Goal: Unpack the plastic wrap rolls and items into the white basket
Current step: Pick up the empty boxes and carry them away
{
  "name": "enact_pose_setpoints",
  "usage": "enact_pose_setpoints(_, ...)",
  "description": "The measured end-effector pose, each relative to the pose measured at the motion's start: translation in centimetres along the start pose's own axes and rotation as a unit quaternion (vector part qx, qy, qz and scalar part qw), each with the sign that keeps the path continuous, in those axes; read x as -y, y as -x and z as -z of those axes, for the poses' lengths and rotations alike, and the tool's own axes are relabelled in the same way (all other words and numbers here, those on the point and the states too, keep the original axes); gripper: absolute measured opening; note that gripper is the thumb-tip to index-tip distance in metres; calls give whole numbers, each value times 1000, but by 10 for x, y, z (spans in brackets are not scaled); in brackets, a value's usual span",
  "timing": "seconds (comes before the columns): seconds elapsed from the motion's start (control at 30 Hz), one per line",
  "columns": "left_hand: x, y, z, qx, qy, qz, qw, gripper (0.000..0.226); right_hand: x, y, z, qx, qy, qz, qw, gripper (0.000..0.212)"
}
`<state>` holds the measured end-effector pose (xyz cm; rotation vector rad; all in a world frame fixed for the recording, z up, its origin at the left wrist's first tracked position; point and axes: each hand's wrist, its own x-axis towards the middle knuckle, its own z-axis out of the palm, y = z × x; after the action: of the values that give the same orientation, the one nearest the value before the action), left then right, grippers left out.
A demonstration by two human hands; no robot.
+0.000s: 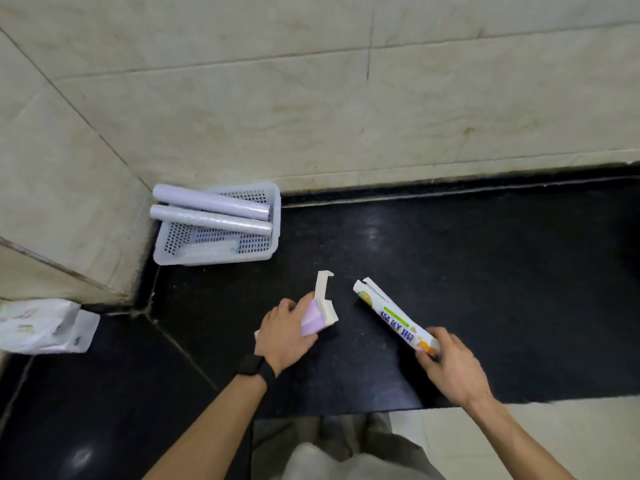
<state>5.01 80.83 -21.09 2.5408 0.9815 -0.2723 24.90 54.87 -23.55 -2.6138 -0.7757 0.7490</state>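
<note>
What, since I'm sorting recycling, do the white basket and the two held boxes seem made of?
White basket: probably moulded plastic, smooth, with perforated grid walls. Purple-and-white box in the left hand: thin cardboard, matte, creased open flaps. Printed box in the right hand: likely coated cardboard, slightly glossy print.

Beige veined wall tiles (311,98) meet in a corner above a glossy black counter (485,271) with soft glare; pale floor (554,427) lies below.

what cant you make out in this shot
Head view:
- purple box: near end hidden under the left hand; contents unseen
- printed box: near end covered by the right hand; contents unseen
- flat item in the white basket: too blurred
- white bag: cut by left edge
</note>
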Motion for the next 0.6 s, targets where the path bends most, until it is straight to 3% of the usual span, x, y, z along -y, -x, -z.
enact_pose_setpoints(0.27,-150,-26,-27,54,57,-192,978,82,-85,116,17,-170,-166,-172,956,31)
enact_pose_setpoints(0.6,-400,43,-104,148,2,-423,894,74,-230,279,14,-317,-310,-365,819,32)
